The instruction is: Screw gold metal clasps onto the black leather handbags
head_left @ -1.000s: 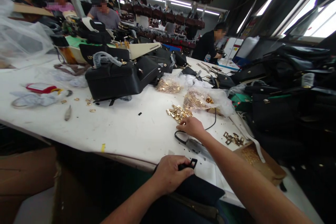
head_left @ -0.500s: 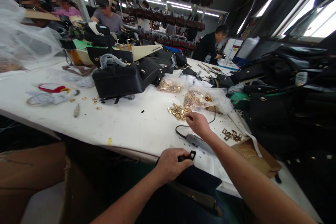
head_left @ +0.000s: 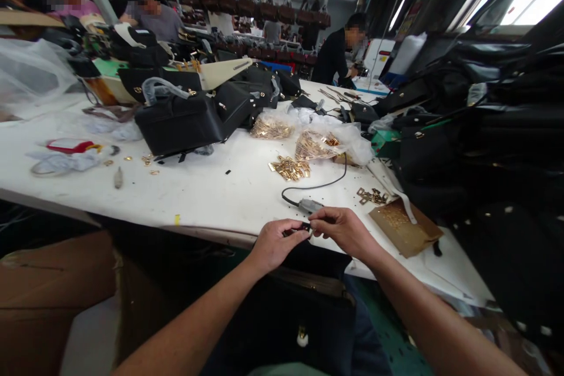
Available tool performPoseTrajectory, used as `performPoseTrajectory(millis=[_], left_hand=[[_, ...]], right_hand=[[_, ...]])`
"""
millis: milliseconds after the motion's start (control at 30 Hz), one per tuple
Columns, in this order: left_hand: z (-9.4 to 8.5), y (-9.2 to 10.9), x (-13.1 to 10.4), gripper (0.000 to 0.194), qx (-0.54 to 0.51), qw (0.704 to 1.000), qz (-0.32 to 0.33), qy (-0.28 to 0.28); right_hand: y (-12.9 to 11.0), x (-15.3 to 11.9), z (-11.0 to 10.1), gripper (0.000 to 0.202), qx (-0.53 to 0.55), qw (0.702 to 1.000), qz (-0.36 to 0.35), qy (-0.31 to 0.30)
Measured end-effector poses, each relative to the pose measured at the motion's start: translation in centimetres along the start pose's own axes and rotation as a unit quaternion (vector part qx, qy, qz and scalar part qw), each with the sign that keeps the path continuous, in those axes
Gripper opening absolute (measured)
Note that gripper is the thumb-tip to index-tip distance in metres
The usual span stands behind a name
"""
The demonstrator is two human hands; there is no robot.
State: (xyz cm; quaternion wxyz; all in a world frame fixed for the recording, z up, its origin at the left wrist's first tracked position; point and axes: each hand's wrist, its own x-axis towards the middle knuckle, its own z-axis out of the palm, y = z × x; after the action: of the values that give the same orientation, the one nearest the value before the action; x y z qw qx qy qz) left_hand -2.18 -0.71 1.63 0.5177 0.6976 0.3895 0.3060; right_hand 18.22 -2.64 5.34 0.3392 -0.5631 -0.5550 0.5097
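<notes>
My left hand (head_left: 275, 245) is closed on a dark strap end (head_left: 305, 226), which shows only in part between the fingers. Meeting it at the fingertips, my right hand (head_left: 343, 232) is pinched shut; whatever it grips is too small and covered to make out. Below both hands a black bag (head_left: 299, 311) lies on my lap, with a small metal clasp (head_left: 302, 332) on its front. Just beyond my fingers is a grey corded tool (head_left: 310, 205) on the white table (head_left: 220, 200). Farther back is a pile of gold metal fittings (head_left: 289, 168).
Plastic bags of gold fittings (head_left: 311, 145) stand behind the pile. A shallow cardboard tray (head_left: 408, 229) with small pieces is on the right, near dark fittings (head_left: 372, 196). Black handbags (head_left: 180, 126) crowd the back left. A co-worker in black (head_left: 332, 53) is at the far side.
My right hand has come back from the gold pile to the strap end in my left hand. The view has shifted, showing more of the bag on my lap.
</notes>
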Motion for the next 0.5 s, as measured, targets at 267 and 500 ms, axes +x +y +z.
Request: performPoseTrajectory(millis=[267,500], left_hand=[[0.5,-0.2,0.3,0.032,-0.058,0.997,-0.055,0.013],[0.6,-0.6,0.6,0.03,-0.037,0.996,-0.071,0.04]], right_hand=[[1.0,-0.9,0.6,0.031,0.113,0.992,0.037,0.027],[1.4,-0.5,0.6,0.031,0.072,0.997,0.027,0.01]])
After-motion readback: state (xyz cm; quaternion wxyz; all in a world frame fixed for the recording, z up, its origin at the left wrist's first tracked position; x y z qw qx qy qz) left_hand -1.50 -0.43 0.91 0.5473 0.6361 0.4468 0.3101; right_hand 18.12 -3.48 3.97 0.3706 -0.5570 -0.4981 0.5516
